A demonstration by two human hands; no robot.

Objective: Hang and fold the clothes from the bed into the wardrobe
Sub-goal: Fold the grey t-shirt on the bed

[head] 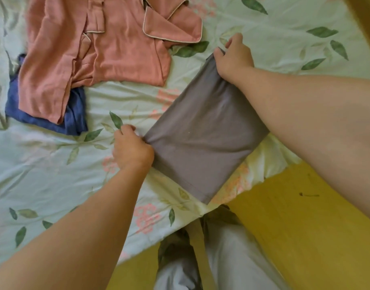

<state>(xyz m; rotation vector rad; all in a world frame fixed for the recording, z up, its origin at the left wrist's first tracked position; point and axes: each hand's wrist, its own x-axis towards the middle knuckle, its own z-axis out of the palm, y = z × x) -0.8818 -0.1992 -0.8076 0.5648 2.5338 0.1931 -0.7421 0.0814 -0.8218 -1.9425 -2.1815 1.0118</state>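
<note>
A grey garment (pixel 203 132), folded into a long rectangle, lies on the corner of the bed (pixel 43 174). My left hand (pixel 131 149) pinches its near left corner, and my right hand (pixel 234 57) grips its far corner. A pink pyjama top (pixel 108 47) with pale piping lies spread at the back left of the bed. A blue garment (pixel 75 118) sticks out from under the pink one. The wardrobe is out of view.
The bedsheet is pale green with leaf and pink flower prints. The yellow floor (pixel 295 227) shows at the lower right, beyond the bed's corner. My own legs in light grey trousers (pixel 221 258) stand at the bed's edge.
</note>
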